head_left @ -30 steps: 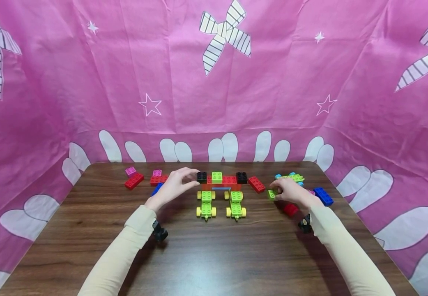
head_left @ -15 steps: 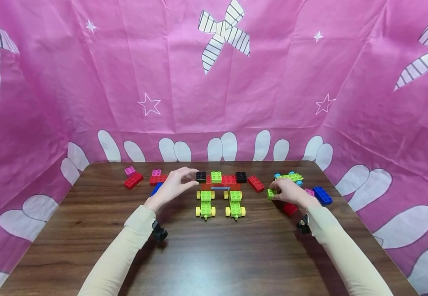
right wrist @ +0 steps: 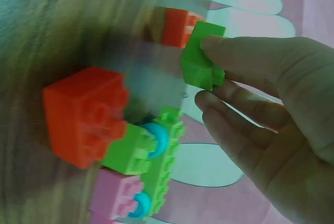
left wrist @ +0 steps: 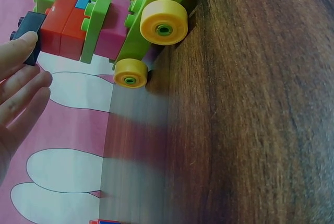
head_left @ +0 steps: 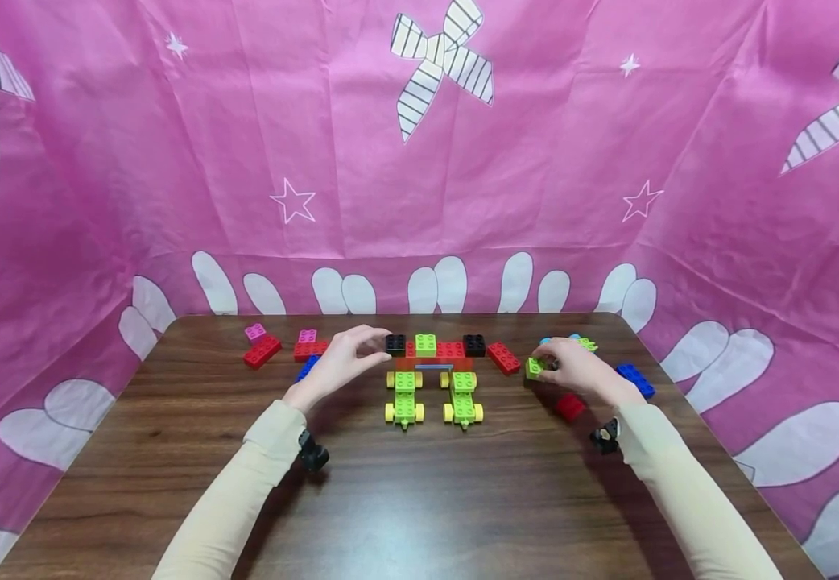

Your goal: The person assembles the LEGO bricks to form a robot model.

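My left hand (head_left: 347, 358) is at the left end of a built brick vehicle. Its thumb and fingers pinch a black brick (left wrist: 35, 28) there. Under the black brick runs a red beam (head_left: 451, 350), carrying a light green brick (head_left: 425, 345) in the middle and another black brick (head_left: 473, 345) at the right. Two green wheeled bases (head_left: 405, 407) with yellow wheels stand beneath. My right hand (head_left: 573, 366) pinches a small light green brick (right wrist: 201, 51) between thumb and fingers, clear of the table in the right wrist view.
A red brick (head_left: 503, 358) lies between vehicle and right hand, another red brick (head_left: 570, 407) below that hand. A green base with blue wheels (right wrist: 162, 164), a pink brick (right wrist: 115, 192) and a blue brick (head_left: 635, 380) lie right. Red (head_left: 262, 352), pink and blue bricks lie left.
My right hand has risen a little with the light green brick, away from the table. The left hand stays at the black brick.
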A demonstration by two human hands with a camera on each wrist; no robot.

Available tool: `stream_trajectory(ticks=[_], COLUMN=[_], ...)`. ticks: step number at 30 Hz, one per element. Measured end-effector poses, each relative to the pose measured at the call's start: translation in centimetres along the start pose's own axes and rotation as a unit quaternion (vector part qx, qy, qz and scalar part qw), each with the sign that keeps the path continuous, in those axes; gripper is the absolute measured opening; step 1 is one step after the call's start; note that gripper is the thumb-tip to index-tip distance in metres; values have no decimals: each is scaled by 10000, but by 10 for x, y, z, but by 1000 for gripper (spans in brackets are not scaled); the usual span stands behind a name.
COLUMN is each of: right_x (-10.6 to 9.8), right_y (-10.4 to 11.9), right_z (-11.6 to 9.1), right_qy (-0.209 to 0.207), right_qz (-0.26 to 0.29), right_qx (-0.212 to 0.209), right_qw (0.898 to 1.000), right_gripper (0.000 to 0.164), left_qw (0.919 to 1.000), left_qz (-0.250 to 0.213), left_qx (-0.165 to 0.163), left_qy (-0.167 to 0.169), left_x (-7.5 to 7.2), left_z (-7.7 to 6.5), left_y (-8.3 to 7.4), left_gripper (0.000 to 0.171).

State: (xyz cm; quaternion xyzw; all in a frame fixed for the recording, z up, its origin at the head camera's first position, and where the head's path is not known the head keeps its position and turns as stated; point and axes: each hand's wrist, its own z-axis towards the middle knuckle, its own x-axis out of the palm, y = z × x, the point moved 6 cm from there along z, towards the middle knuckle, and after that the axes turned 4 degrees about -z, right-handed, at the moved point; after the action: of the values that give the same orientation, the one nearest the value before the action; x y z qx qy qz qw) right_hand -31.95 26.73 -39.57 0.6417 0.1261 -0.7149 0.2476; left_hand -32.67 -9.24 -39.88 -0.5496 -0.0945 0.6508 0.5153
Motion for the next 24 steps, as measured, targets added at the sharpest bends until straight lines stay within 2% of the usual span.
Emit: stream_trajectory(ticks=[13, 24], right_x=[-38, -55], right_y=[26, 51], right_z=[7, 15], right_qy=[-662, -812], right_qz=[-167, -309], right_qx=[-268, -432], right_qw=[9973, 9953], right_gripper=[28, 33], left_qw=[9999, 10000], left_qz=[15, -25], left_qx=[92, 59], left_qy=[-44, -16], left_x=[0, 1], left_z=[0, 0], left_y=[-2, -1], left_gripper=[39, 40])
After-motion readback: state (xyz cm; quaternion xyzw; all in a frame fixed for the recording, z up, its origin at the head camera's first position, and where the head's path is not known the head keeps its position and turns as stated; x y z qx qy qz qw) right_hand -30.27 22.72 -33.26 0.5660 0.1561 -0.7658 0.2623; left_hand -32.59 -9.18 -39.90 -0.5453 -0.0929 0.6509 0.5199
